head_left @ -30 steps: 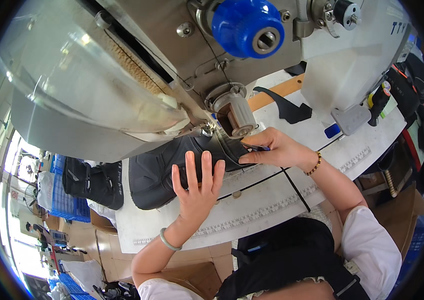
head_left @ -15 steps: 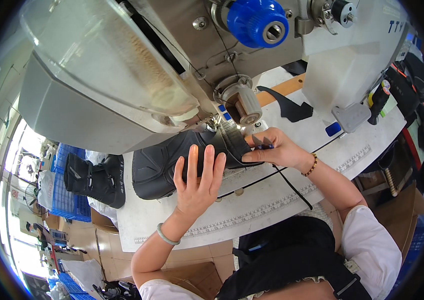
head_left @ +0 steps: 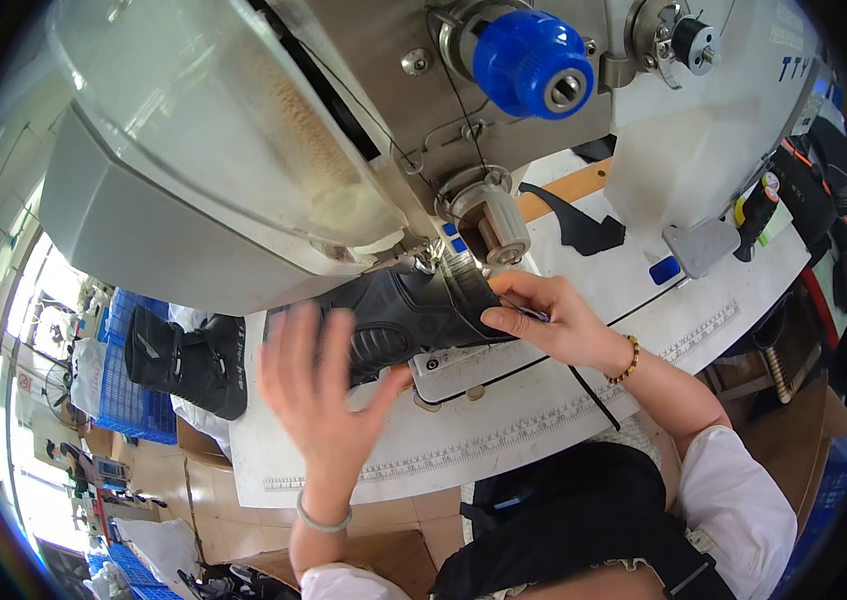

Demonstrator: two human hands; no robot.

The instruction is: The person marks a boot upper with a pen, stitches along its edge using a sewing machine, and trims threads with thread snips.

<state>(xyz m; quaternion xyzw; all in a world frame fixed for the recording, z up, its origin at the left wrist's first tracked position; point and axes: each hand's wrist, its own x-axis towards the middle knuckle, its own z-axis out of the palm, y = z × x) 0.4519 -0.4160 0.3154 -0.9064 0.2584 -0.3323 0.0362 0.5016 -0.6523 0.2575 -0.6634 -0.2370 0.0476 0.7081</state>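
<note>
A black boot (head_left: 390, 318) lies on its side under the needle area of a sewing machine (head_left: 194, 230), its top at the right. My right hand (head_left: 566, 322) is closed, pinching the boot's top edge between thumb and fingers. A thin dark item shows between those fingers; its kind is unclear. My left hand (head_left: 322, 395) is open over the boot's left end, its fingers spread and blurred, hiding part of the boot. Whether it touches the boot I cannot tell. From below my right hand a black strap (head_left: 594, 398) trails over the table.
A second black boot (head_left: 189, 360) stands at the left beside a blue crate (head_left: 152, 395). A thread bobbin (head_left: 492, 225) and blue knob (head_left: 534, 65) sit above the work. A black cut piece (head_left: 584, 225) lies behind on the white table (head_left: 504, 455), which has a printed ruler strip.
My left hand has moved left and nearer to me along the boot, uncovering its middle. The boot has turned or shifted slightly; my right hand stays at its top edge.
</note>
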